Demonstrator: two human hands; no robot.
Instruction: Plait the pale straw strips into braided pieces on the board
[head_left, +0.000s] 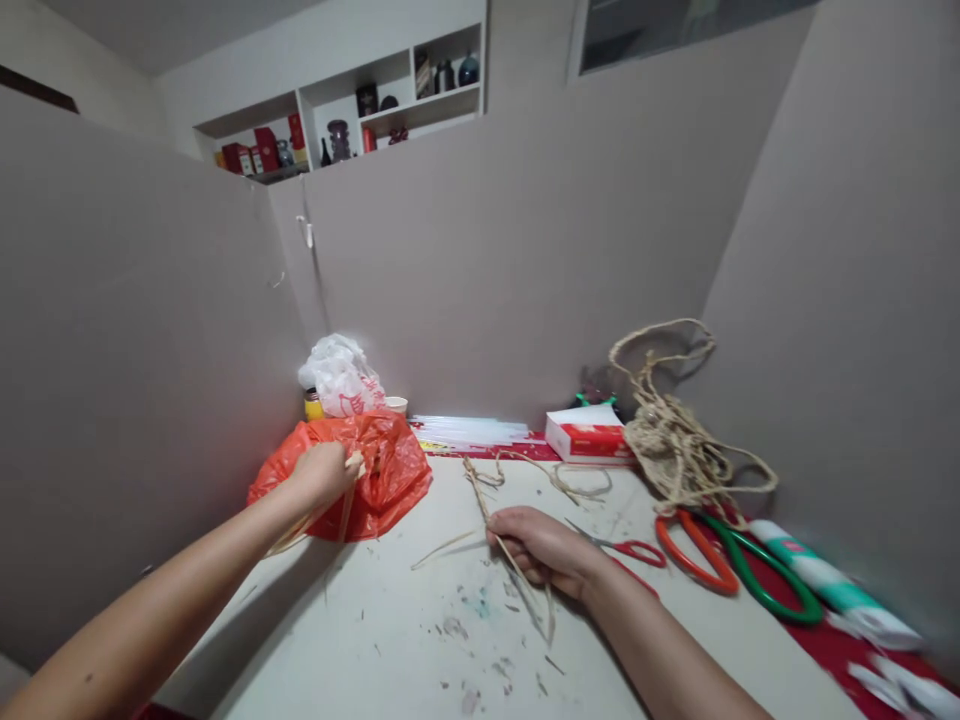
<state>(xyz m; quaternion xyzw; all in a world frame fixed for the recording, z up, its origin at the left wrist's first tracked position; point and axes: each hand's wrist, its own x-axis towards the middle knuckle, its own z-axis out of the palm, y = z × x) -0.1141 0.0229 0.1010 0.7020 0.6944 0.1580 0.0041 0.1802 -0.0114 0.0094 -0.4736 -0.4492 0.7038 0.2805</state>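
The right hand (544,550) pinches a thin braided cord (477,488) of dry, straw-coloured fibre between thumb and fingers, above the middle of the bench (375,620); the braid is knobbly toward its far end, while flat loose strands (442,547) splay out below and to the side. The left hand (322,473), fingers bent inward, is at the crinkled, glossy orange plastic bag (397,470), where pale strips (346,512) show; its back hides the grip, so whether it pinches a strip cannot be told. On the right, a tangled heap of rough, twisted rope (671,450) stands behind 2 smooth looped handles, orange (697,550) and green (780,585). Red-handled scissors (637,552) lie partly behind the right forearm. A white-and-red box (589,435) sits near the rope. Dark crumbs and stains speckle the pale bench top. The bag's contents are mostly covered, and both forearms are cut off by the frame.
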